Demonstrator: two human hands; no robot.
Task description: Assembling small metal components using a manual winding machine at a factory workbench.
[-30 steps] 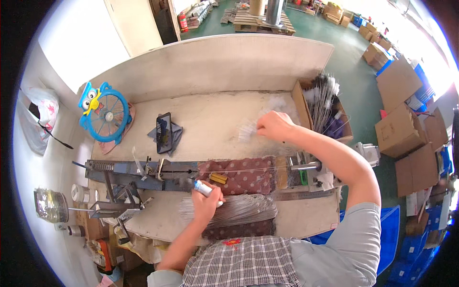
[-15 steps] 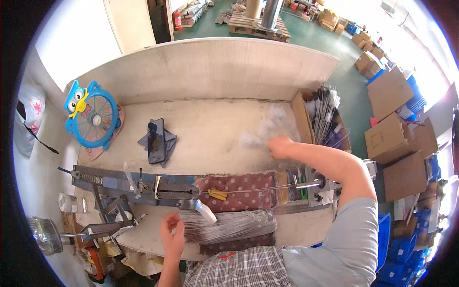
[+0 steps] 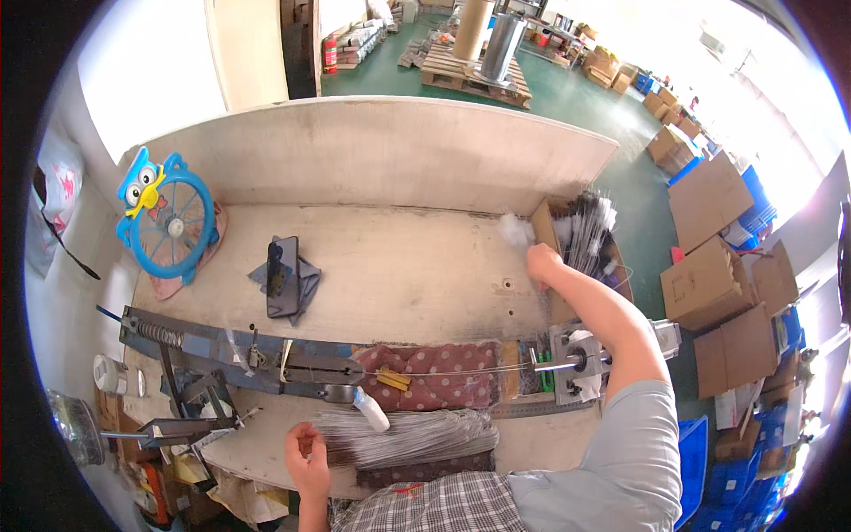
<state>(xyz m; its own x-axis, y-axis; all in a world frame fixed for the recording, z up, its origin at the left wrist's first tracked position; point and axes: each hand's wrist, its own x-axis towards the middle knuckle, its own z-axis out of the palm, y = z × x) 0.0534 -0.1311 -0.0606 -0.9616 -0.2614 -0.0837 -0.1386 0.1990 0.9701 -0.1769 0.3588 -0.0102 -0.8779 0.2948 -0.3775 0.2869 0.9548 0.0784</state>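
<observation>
My left hand (image 3: 308,457) hovers by the left end of a bundle of thin metal wires (image 3: 412,437), fingers loosely curled with a gap at the thumb and nothing seen in them. Across the table, my right hand (image 3: 542,263) is closed beside a cardboard box (image 3: 547,223). Blurred white fuzzy pieces (image 3: 516,232) show just beyond its fingertips; what the fingers grip is hidden. Inside the box stand many thin wires with white tufts (image 3: 589,232). A small white bottle (image 3: 370,410) rests against the wire bundle.
A long metal fixture (image 3: 319,365) with a rod (image 3: 558,363) spans the table, a yellow piece (image 3: 393,379) on the dotted cloth (image 3: 443,359) between. Behind are a phone (image 3: 284,277) on a grey cloth and a blue owl-shaped fan (image 3: 175,226). Cartons (image 3: 709,275) and blue bins (image 3: 740,470) stand at right.
My right hand has moved right toward the box, the white fuzzy pieces shifting with it and baring the tabletop. My left hand stays near the wires, fingers slightly more curled. The view has tilted up.
</observation>
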